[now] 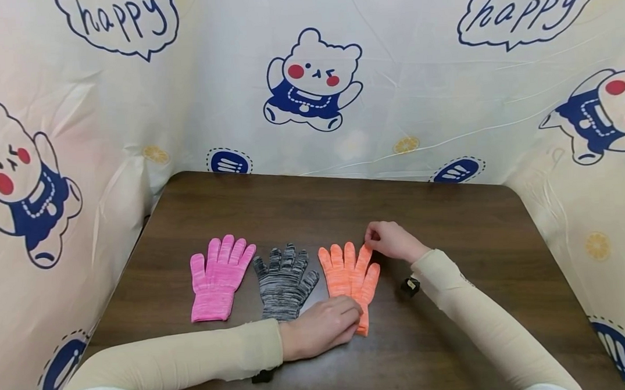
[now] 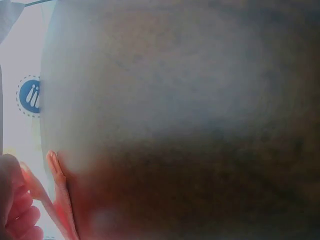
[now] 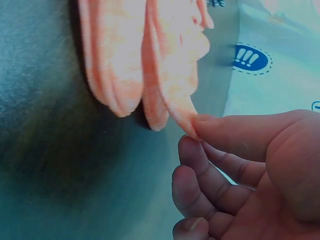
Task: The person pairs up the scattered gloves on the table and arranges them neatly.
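An orange knit glove (image 1: 349, 278) lies on the table, fingers pointing away and thumb to the right. My right hand (image 1: 393, 241) pinches the tip of the glove finger nearest its thumb; in the right wrist view that fingertip sits between my thumb (image 3: 235, 135) and forefinger, slightly drawn out. At the cuff, my left hand (image 1: 323, 328) curls its fingers over the left side and grips the edge, covering part of the cuff. A grey-black striped glove (image 1: 282, 283) lies flat just left of it, its lower end partly behind my left hand.
A pink glove (image 1: 219, 280) lies flat at the left of the row. All three rest on a dark brown wooden table (image 1: 344, 199). A pale curtain (image 1: 413, 97) with printed bears surrounds the table on the back and sides. A small black device (image 1: 411, 286) hangs at my right wrist.
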Demonstrator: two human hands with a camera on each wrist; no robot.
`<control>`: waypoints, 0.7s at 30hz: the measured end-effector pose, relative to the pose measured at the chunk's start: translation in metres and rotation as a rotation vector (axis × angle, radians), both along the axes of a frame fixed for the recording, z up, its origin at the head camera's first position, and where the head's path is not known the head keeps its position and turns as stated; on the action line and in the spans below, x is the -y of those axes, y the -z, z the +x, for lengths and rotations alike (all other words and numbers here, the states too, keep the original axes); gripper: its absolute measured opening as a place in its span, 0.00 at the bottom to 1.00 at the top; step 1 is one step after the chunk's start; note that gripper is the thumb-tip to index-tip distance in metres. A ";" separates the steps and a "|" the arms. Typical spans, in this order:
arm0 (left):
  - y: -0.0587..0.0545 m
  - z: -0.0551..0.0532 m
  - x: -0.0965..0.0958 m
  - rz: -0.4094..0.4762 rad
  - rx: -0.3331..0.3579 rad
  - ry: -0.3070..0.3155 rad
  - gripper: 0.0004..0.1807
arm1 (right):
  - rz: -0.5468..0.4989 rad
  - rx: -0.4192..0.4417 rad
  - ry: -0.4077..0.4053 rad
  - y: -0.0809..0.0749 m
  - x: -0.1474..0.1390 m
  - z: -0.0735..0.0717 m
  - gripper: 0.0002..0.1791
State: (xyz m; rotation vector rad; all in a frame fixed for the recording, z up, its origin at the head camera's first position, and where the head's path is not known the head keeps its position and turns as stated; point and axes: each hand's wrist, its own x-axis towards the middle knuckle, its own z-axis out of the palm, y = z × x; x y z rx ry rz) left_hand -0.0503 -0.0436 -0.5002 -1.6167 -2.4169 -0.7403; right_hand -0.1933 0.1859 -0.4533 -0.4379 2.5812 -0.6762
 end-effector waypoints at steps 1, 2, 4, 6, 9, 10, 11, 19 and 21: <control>0.000 0.000 0.000 0.009 0.000 -0.003 0.04 | -0.003 0.000 0.006 -0.001 -0.001 0.000 0.02; -0.001 0.000 -0.001 0.016 0.004 -0.005 0.04 | -0.006 -0.001 0.011 -0.001 -0.001 0.000 0.02; -0.001 0.000 -0.001 0.016 0.001 -0.008 0.04 | -0.011 -0.006 0.018 0.000 -0.001 0.000 0.02; -0.001 0.001 -0.001 -0.006 -0.002 -0.012 0.04 | -0.016 -0.015 0.018 0.003 -0.002 0.001 0.02; 0.000 0.003 -0.001 -0.064 0.000 -0.022 0.04 | -0.023 -0.015 0.020 0.008 -0.002 0.002 0.03; 0.001 0.004 0.000 -0.082 0.004 -0.025 0.04 | -0.026 -0.015 0.016 0.010 -0.002 0.002 0.03; 0.002 0.005 0.000 -0.099 0.008 -0.027 0.04 | -0.028 -0.011 0.014 0.011 -0.002 0.002 0.03; -0.002 0.003 -0.002 -0.152 0.063 -0.012 0.05 | -0.042 -0.011 -0.062 0.019 -0.002 0.000 0.03; -0.005 0.002 -0.003 -0.164 0.093 -0.012 0.05 | -0.061 0.007 -0.060 0.020 -0.001 0.000 0.04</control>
